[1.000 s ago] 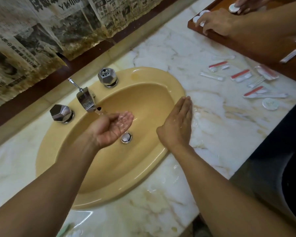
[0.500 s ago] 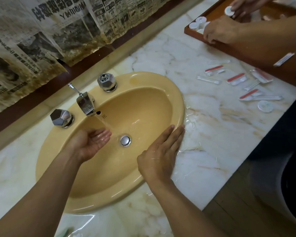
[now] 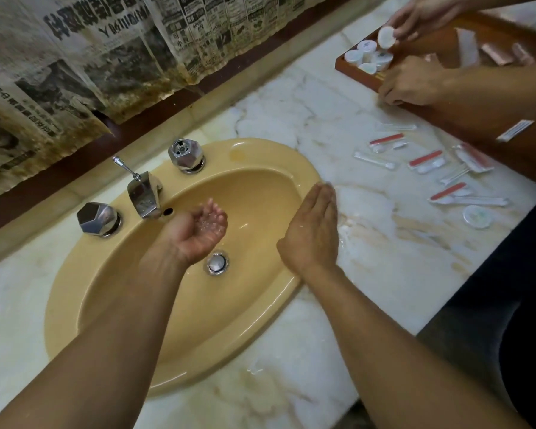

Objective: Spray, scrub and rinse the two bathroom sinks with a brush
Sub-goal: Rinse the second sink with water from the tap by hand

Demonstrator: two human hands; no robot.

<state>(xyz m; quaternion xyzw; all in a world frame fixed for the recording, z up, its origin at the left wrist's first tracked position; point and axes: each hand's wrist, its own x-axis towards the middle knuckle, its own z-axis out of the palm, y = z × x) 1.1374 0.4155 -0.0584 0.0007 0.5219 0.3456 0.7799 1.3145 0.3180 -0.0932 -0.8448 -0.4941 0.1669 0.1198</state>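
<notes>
A yellow oval sink is set in a marble counter. Its chrome spout stands at the back between two faceted chrome knobs. My left hand is cupped palm up under the spout and holds a little water, just above the chrome drain. My right hand lies flat with straight fingers on the sink's right rim, fingertips at the wet counter edge. No brush or spray bottle is in view.
Wrapped toiletries lie scattered on the counter to the right. Another person's hands sort small white containers in a wooden tray at the far right. Stained newspaper covers the wall behind.
My left hand has risen from low in the basin to cup water under the spout. My right hand has slid forward along the right rim toward the counter.
</notes>
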